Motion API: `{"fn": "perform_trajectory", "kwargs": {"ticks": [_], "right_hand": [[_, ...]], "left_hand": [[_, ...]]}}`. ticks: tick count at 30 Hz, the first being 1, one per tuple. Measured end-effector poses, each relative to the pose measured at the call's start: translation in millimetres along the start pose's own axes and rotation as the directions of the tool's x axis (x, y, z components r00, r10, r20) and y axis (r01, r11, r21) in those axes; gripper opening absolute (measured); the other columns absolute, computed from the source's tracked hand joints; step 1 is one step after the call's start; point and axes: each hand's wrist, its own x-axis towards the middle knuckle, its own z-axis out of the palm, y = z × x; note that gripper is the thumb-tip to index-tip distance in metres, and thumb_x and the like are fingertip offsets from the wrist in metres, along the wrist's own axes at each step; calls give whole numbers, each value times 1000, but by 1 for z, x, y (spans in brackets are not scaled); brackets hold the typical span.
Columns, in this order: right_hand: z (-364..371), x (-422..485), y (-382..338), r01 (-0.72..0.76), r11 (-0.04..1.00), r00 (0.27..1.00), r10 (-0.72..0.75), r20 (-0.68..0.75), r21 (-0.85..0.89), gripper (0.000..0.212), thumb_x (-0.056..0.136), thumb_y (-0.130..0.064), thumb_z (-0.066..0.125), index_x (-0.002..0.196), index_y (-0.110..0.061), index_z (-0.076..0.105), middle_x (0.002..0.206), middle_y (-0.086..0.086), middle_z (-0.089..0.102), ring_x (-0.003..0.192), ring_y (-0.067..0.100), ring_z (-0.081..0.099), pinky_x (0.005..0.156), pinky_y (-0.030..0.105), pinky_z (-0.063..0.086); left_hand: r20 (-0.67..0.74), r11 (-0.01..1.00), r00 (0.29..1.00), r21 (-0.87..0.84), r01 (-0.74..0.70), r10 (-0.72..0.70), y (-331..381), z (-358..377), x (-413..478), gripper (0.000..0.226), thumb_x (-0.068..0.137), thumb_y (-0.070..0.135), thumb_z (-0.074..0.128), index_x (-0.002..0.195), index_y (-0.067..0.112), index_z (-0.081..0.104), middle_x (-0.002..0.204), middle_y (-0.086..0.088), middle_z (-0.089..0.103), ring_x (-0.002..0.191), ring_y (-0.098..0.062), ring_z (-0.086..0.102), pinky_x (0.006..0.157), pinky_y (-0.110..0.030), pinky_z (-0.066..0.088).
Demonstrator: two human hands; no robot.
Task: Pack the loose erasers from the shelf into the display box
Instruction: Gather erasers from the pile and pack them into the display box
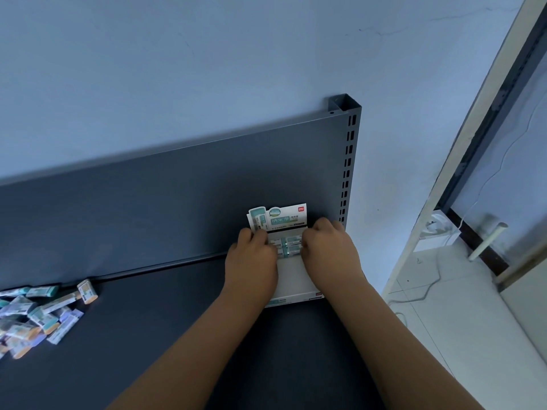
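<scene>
On the upright header card (pixel 278 218) of the white cardboard display box (pixel 291 276): large teal characters, too blurred to read; a small red square logo (pixel 301 208) in the upper right corner, lettering too small to make out; a picture of a teal-sleeved eraser at the left edge; a dark strip of fine print along the bottom, unreadable.

Box at the far right end of the dark grey metal shelf (pixel 177 335), just beside the slotted grey upright post (pixel 347 161); long axis running from the near edge towards the dark grey back panel (pixel 148 202), far end against that panel; header card standing at that far end, printed face towards the camera. Inside, at the far end, a row of teal-and-white packed erasers (pixel 288 245); nearer part of the tray floor bare white.

Left hand (pixel 251 255) over the left wall of the box, right hand (pixel 328 250) over the right wall; fingers of both curled down, knuckles up, tips hidden among the packed erasers; pinching or only pressing, cannot tell.

Heap of loose erasers (pixel 38 315) well apart at the far left of the shelf, in teal-and-white sleeves with pale orange ends, pointing every way; one stood on end at the back of the heap, near the foot of the back panel.
</scene>
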Motion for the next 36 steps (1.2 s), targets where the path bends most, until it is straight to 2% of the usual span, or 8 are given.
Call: {"fn": "perform_trajectory", "kwargs": {"ticks": [3, 7, 12, 22, 26, 29, 33, 36], "right_hand": [[-9, -8, 1, -7, 1000, 998, 6, -65, -21, 16, 82, -30, 69, 85, -16, 75, 90, 5, 64, 89, 28, 56, 71, 36, 50], [-24, -25, -17, -6, 992, 992, 22, -123, 126, 30, 91, -38, 55, 104, -17, 73, 103, 3, 69, 97, 24, 56, 77, 37, 52], [-34, -31, -53, 8, 962, 997, 15, -82, 272, 54, 95, -48, 50, 137, -16, 56, 123, 4, 68, 113, 23, 58, 89, 37, 52], [-10, -34, -117, 86, 962, 996, -79, -37, 260, 53, 93, -46, 50, 131, -10, 60, 125, 7, 65, 124, 28, 54, 102, 43, 47], [4, -36, -149, 115, 962, 993, -103, -61, 246, 51, 93, -46, 48, 127, -11, 63, 125, 5, 66, 132, 28, 50, 108, 40, 44], [17, -33, -187, 137, 963, 991, -134, -29, 231, 53, 94, -47, 43, 129, -12, 62, 127, 5, 65, 135, 27, 48, 109, 40, 43], [41, -36, -258, 155, 962, 986, -163, 18, 227, 56, 96, -50, 38, 132, -13, 59, 132, 5, 63, 136, 24, 47, 112, 39, 41], [68, -44, -334, 123, 956, 988, -142, 55, 268, 47, 97, -44, 47, 130, -13, 61, 127, 6, 65, 131, 25, 51, 110, 36, 42]], "left_hand": [[169, 996, 986, -83, 15, -1, 1, -20, -1, 39, 88, 40, 62, 116, 15, 68, 131, 2, 49, 116, -26, 42, 86, -40, 51], [27, 992, 1000, -130, -1, 5, -13, -48, -8, 40, 84, 47, 59, 115, 24, 69, 124, 7, 57, 110, -22, 49, 83, -39, 53], [-56, 977, 991, -181, 112, -124, -35, -63, -32, 57, 84, 59, 54, 128, 24, 60, 125, 3, 63, 114, -25, 54, 86, -42, 53], [31, 958, 970, -148, 244, -242, -96, -66, -77, 83, 78, 73, 49, 147, 27, 43, 146, 7, 52, 132, -21, 47, 104, -43, 45], [30, 950, 966, -178, 258, -257, -126, -61, -88, 85, 74, 72, 39, 145, 27, 47, 142, 5, 55, 129, -22, 50, 102, -45, 47], [45, 945, 966, -202, 257, -253, -161, -55, -101, 77, 78, 66, 47, 146, 30, 45, 144, 6, 53, 130, -22, 48, 103, -43, 44], [33, 946, 969, -211, 247, -246, -232, -52, -128, 79, 74, 67, 36, 141, 29, 50, 139, 6, 55, 124, -23, 51, 98, -43, 47], [11, 927, 965, -275, 256, -263, -307, -45, -159, 76, 69, 64, 42, 132, 26, 59, 132, 4, 60, 117, -26, 56, 92, -45, 51]]}}
